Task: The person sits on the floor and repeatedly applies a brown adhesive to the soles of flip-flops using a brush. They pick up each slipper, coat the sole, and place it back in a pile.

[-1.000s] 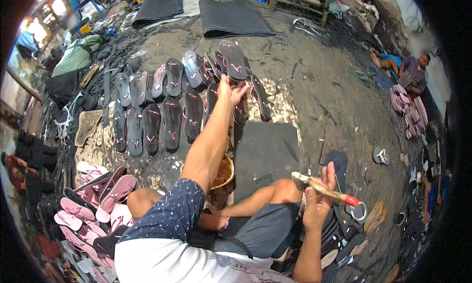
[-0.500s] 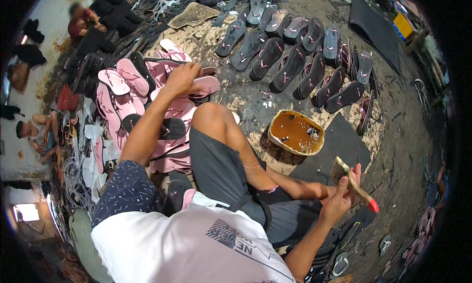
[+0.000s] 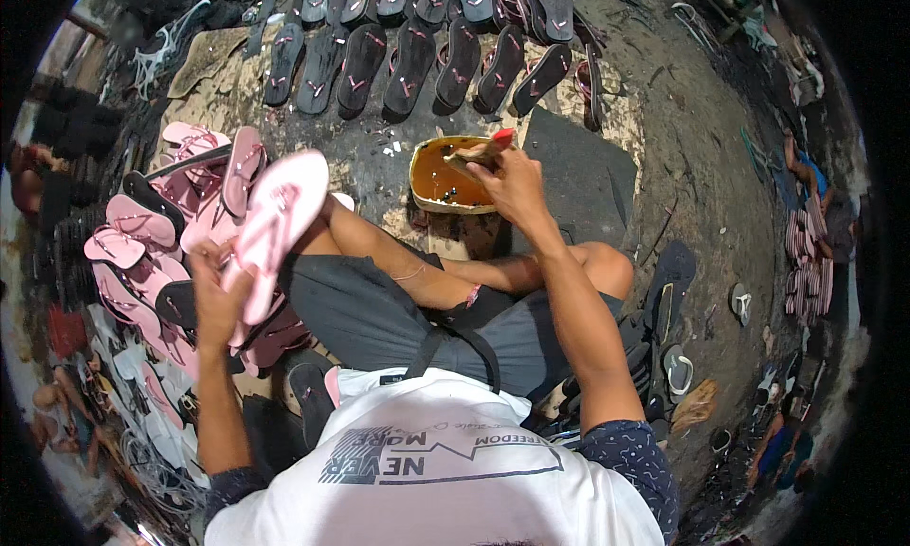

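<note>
My left hand (image 3: 220,290) is closed round one end of a pink flip-flop (image 3: 301,191) with pink straps, lifted above the pile of pink flip-flops (image 3: 142,262) at my left. In my right hand (image 3: 514,188) is a brush (image 3: 474,155) with a red-ended handle. The brush is over the tub (image 3: 417,191), which holds amber-brown liquid. I cannot tell whether its bristles touch the liquid. My fingers and the handle hide part of the tub.
Rows of black flip-flops (image 3: 409,67) with pink straps lie beyond the tub. A dark flat sheet (image 3: 583,172) lies right of it. My crossed legs are between my arms. Other people sit at the far left and right edges, among scraps and stacked soles.
My left hand has lifted a pink flip-flop out of the pile. My right hand has brought the brush from beside my knee to the tub. The view has turned.
</note>
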Demonstrator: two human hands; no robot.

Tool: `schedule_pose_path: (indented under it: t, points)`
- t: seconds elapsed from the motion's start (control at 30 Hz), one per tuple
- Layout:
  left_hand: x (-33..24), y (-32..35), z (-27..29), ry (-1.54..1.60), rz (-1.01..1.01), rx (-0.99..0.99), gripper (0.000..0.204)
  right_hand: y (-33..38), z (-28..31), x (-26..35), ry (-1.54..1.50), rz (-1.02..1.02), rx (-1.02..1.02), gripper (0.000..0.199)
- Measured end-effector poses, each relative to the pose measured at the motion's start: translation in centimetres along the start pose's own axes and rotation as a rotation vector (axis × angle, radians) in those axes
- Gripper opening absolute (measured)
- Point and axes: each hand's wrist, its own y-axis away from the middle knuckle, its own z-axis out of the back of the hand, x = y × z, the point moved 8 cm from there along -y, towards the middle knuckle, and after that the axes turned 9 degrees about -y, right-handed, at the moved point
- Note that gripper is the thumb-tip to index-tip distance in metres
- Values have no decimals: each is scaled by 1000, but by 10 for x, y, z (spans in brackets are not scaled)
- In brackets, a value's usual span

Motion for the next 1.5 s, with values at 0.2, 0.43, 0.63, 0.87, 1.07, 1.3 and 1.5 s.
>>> schedule_pose_path:
  t: [0.2,0.43,0.63,0.87,1.07,1.3,1.5]
  points:
    - [-51,31,-28,-628,-371,9,34,-3,39,27,-480,216,-224,29]
    - [-75,-11,-62,-671,-334,305,59,50,112,-44,552,17,80,25]
    - [-91,-34,-80,-758,-630,377,53,58,204,-35,-707,-155,-608,33]
    - [-89,-40,-155,1035,91,524,59,23,121,57,-1128,-88,-555,27]
    - [-140,-16,-211,1725,342,504,48,44,42,157,-796,450,-266,19]
    - [-150,10,-216,1506,128,631,57,-2,100,127,-820,158,-359,25]
    - [-145,3,-213,1691,221,468,52,27,81,121,-918,219,-358,23]
